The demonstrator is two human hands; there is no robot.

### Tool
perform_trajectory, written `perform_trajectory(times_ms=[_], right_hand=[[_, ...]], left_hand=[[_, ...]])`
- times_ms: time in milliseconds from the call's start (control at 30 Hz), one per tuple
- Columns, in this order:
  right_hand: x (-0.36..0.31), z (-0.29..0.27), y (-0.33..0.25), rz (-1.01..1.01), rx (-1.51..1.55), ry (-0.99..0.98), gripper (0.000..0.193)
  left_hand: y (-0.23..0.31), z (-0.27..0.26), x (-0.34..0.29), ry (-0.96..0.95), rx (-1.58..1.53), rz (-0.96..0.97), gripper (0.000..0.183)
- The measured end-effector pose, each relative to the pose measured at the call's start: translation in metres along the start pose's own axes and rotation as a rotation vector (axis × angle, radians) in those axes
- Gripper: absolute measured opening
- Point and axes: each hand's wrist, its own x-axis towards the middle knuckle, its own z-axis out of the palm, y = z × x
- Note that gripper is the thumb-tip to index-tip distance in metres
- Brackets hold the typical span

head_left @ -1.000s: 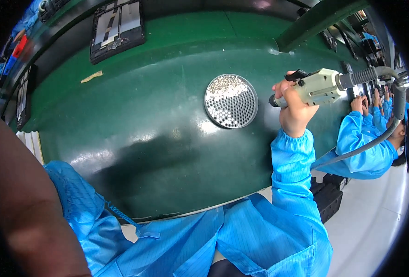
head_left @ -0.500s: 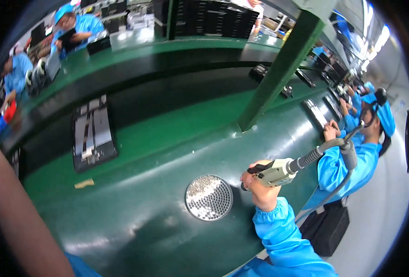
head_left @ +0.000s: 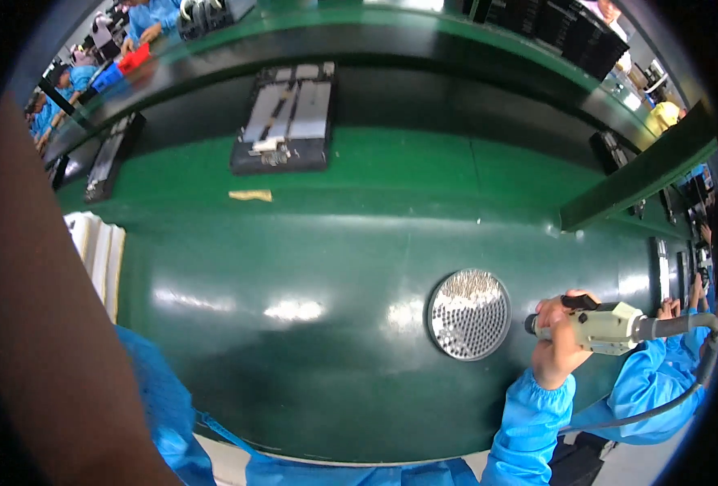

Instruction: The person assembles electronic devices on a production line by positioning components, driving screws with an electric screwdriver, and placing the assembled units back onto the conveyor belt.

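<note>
My right hand is wrapped round a pale electric screwdriver, held sideways with its dark tip pointing left. The tip ends just short of a round metal screw tray dotted with small holes. Tiny screws crowd the tray's far part. My left forearm looms dark and very close along the left edge, its hand beyond the picture.
An opened black flat device lies on the far belt, and another sits further left. A tan strip rests on the green bench. White trays stand at left, a green post at right. Co-workers sit nearby.
The view has swung right to left, so the tray and screwdriver sit further right in the picture. My right hand keeps hold of the screwdriver. White trays at left have come into view.
</note>
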Motion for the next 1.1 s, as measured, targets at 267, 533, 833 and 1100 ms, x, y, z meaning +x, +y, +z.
perform_trajectory(times_ms=[267, 533, 833, 1100], right_hand=[[0.001, 0.008, -0.013, 0.033, -0.072, 0.003, 0.035], [-0.007, -0.007, -0.021, 0.013, -0.162, 0.062, 0.034], [0.007, -0.008, -0.01, -0.025, -0.024, -0.033, 0.031], [0.009, -0.005, -0.008, -0.011, 0.002, 0.018, 0.031]], left_hand=[[0.033, 0.023, -0.029, -0.078, -0.271, 0.005, 0.045], [0.059, 0.025, -0.036, 0.036, -0.363, -0.004, 0.045], [0.089, 0.035, -0.024, 0.113, -0.554, -0.068, 0.045], [0.094, 0.036, 0.012, 0.288, -0.681, -0.072, 0.046]])
